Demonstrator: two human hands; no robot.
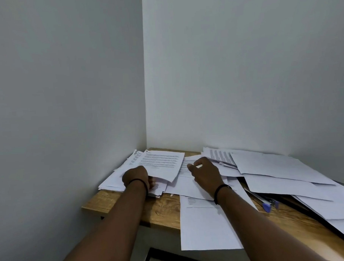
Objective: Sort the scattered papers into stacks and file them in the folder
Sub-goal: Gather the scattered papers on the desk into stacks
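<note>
Nearest the camera, a large white sheet of printed paper (206, 225) hangs over the front edge of the light wooden desk (162, 209), with a few lines of text near its top. To its right, blue-capped pens (268, 204) lie on the wood, partly tucked under overlapping white sheets (287, 176) that spread across the right side of the desk.

Further in, the right hand (205, 173), a thin black band (221, 189) at its wrist, rests palm down on loose sheets near the middle of the desk. Its fingers are bent and reach onto a printed page; whether they pinch that page or only press on it cannot be told from this angle.

The left hand (136, 176), also wearing a black band at the wrist, is at the near edge of an untidy stack of white papers (118, 180) pushed into the left corner. Its fingers are hidden under a typed page (162, 163) that lies on top of the stack and curls over the knuckles, so the hand appears to grip that page's near edge, thumb side toward the stack.

Beyond the hands, more printed pages (217, 154) lie against the plain grey-white walls (66, 85) that meet in the corner behind the desk. The folder cannot be made out.
</note>
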